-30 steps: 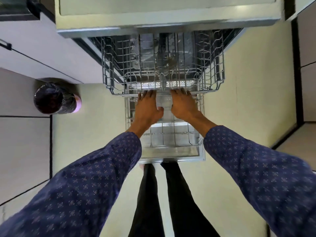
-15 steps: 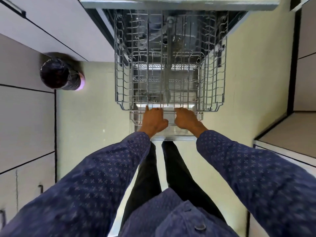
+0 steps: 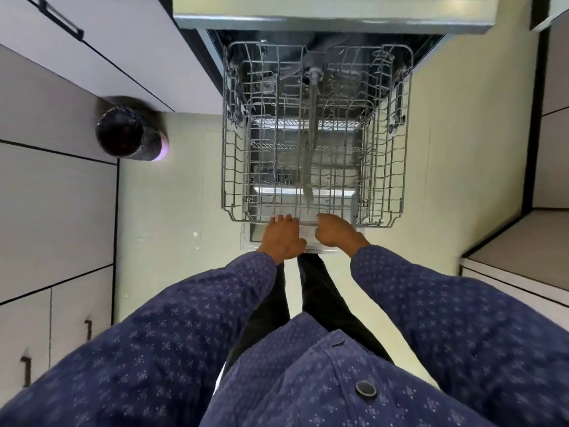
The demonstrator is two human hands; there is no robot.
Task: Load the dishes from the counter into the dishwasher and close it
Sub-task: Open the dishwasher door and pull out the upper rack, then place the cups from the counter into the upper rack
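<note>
Currently, rack: the wire rack (image 3: 317, 134) is pulled out of the dishwasher (image 3: 332, 13), above the open door (image 3: 246, 240).
Left hand (image 3: 281, 238): fingers curled over the rack's front rim.
Right hand (image 3: 335, 232): front rim gripped likewise.
Bin (image 3: 127, 132): stood left, beside the cabinets (image 3: 55, 186).

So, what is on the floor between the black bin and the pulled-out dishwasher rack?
Nothing: in the head view, only bare pale floor lies between the black bin and the wire rack.
</note>
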